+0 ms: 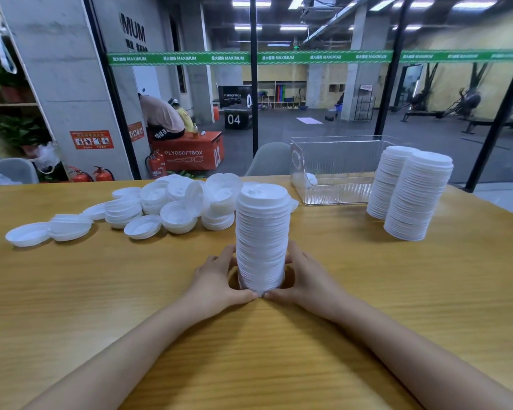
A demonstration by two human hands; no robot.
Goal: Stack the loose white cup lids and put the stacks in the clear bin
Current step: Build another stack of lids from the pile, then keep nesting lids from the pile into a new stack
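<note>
A tall stack of white cup lids (261,235) stands upright on the wooden table (367,306) in front of me. My left hand (218,279) and my right hand (304,275) wrap around its base from either side, thumbs meeting at the front. Loose white lids (160,208) lie in a pile at the back left, some nested in short heaps. The clear bin (335,170) sits at the back right with one lid inside. Two more tall lid stacks (409,193) stand just right of the bin.
A grey chair back (270,159) rises behind the table's far edge. Glass wall panels with black posts stand beyond it. The table's front half holds only my forearms.
</note>
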